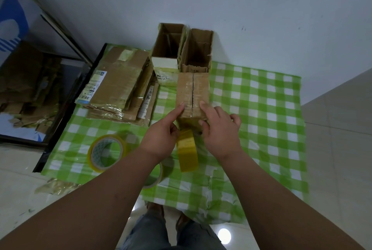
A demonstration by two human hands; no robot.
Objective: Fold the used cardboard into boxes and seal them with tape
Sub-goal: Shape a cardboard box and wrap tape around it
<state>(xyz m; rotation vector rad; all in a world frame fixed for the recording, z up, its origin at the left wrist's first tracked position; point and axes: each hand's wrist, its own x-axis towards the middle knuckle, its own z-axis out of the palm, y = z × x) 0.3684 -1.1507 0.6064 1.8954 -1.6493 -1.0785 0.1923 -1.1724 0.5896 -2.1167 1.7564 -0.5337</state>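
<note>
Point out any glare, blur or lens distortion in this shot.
Head view: a round lamp glare on the glossy floor by the feet; sheen on the tape over the box; the right hand slightly motion-blurred, the left hand sharper; wide-angle bending stretches both forearms and curves the metal frame at left.

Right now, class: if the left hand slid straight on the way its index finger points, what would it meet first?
The left hand already touches the closed brown cardboard box; further on, probably the open white-fronted cardboard box, though depth is unclear.
</note>
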